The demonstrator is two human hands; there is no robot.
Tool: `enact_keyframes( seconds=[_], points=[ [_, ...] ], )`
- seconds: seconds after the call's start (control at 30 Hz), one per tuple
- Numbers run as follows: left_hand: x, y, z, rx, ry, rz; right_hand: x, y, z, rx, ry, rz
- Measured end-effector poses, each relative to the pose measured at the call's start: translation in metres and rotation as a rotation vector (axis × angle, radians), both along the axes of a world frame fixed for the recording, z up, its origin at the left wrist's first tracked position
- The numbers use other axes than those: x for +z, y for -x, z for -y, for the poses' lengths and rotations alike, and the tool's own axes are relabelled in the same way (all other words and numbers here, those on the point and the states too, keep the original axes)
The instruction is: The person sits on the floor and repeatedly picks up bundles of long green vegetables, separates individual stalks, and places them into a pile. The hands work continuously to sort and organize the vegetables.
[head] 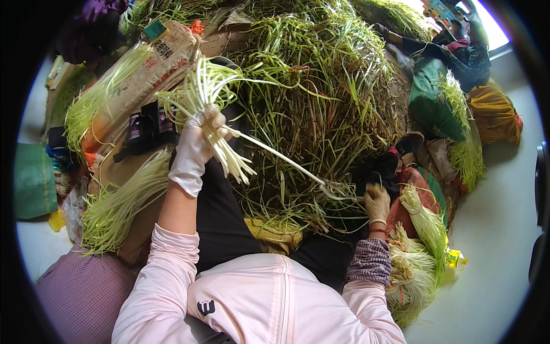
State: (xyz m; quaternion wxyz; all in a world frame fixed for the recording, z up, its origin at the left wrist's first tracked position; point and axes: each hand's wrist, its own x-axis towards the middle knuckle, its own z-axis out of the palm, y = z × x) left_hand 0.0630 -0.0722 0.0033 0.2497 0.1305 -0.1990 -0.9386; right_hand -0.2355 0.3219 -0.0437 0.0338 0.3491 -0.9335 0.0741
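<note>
My left hand, in a white glove, is closed around a bunch of pale leafy stalks that look like blanched garlic shoots. Their cut white ends point down and right, the yellow-green leaves up. One long white stalk slants from this hand toward my right hand. That hand wears a tan glove, and its fingers are closed on thin strands at the stalk's lower end. Between and beyond my hands lies a large heap of green shoots with brown, dry-looking parts.
Loose pale shoots lie at left and on a woven sack. Tied bundles rest at right, beside a red sack and a yellow-capped bottle. Green and orange sacks stand near another person. A second person is upper left.
</note>
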Motion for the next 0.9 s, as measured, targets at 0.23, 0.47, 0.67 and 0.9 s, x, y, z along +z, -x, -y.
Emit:
enact_keyframes(
  seconds=[0.23,0.47,0.67,0.9],
  points=[
    [0.024,0.027,-0.027,-0.081,0.054,-0.044,0.026,-0.137,0.114,0.429,0.402,1.306],
    [0.080,0.033,-0.099,-0.292,0.624,0.345,0.071,-0.179,0.111,0.254,0.719,1.545],
    [0.125,0.027,-0.126,-0.359,0.634,0.409,0.062,-0.180,0.095,0.443,0.731,1.673],
    [0.271,-0.004,-0.132,-0.433,1.052,0.602,0.153,-0.142,0.030,0.407,0.629,0.254]
  ],
)
